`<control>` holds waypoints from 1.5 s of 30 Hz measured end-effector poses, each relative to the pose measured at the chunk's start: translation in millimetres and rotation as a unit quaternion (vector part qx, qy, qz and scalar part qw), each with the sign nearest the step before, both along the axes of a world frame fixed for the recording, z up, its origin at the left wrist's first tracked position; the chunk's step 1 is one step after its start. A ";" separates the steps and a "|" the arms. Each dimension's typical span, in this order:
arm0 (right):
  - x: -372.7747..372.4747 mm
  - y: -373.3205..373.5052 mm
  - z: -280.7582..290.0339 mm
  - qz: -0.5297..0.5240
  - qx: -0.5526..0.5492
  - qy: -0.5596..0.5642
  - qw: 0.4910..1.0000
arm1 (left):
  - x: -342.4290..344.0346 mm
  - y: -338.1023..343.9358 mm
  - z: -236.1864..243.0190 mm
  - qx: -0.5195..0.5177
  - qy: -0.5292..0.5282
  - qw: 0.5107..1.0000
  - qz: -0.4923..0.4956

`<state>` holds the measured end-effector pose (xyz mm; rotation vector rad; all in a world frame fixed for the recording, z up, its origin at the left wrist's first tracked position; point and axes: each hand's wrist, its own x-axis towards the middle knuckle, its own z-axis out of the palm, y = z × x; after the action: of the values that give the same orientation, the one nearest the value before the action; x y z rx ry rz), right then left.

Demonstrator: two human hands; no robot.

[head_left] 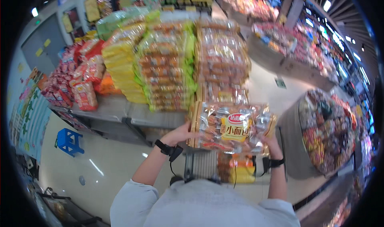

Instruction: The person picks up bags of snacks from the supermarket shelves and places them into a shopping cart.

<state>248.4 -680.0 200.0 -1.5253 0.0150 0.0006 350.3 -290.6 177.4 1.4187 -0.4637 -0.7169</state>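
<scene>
Setting: a shop aisle with pale floor, seen from above the person's head, the edges bent by the lens.
Hands: both are raised in front of the chest, each wearing a dark wrist strap with a cable.
Left hand (180, 134): grasps the left edge of a clear bag of small bread rolls (232, 127), fingers curled round the side.
Right hand (273, 143): grips the bag's right lower corner, mostly hidden behind the wrapper.
Bag: held flat and roughly level between the two hands, its yellow and red label facing up, above a wire shopping cart (202, 166).
Cart: holds an orange and yellow packet (237, 169) directly below the bag.
Tabletop (120, 111): a grey display just beyond the hands, stacked high with like bags of bread (222, 63), green-edged packs (168, 71) and yellow packs (122, 67), with red packets (82, 85) at its left end.
Right side: a round bin (326, 131) heaped with mixed sweets stands near the right hand.
Floor: a blue plastic stool (69, 141) sits well apart, at left.
</scene>
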 end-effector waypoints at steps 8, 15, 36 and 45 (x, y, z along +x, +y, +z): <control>-31.4 49.9 49.7 0.000 -0.337 -0.027 0.941 | -49.2 -11.7 -180.6 -0.111 0.211 0.971 -0.021; -22.0 81.3 2.5 0.160 -0.549 -0.143 0.808 | -116.9 -47.5 -367.8 0.221 -0.124 0.956 -0.149; -96.0 14.0 -304.4 0.256 -0.557 -0.056 0.788 | -115.9 -162.6 -355.6 0.367 0.084 0.926 0.032; -148.9 -90.5 -258.1 0.064 -0.439 0.044 0.895 | -126.5 -85.5 -343.4 0.375 -0.020 0.860 0.344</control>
<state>99.6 -770.6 -58.1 -2.4321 -0.0150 0.1928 223.8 -376.1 -166.0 2.1603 0.3606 -0.2624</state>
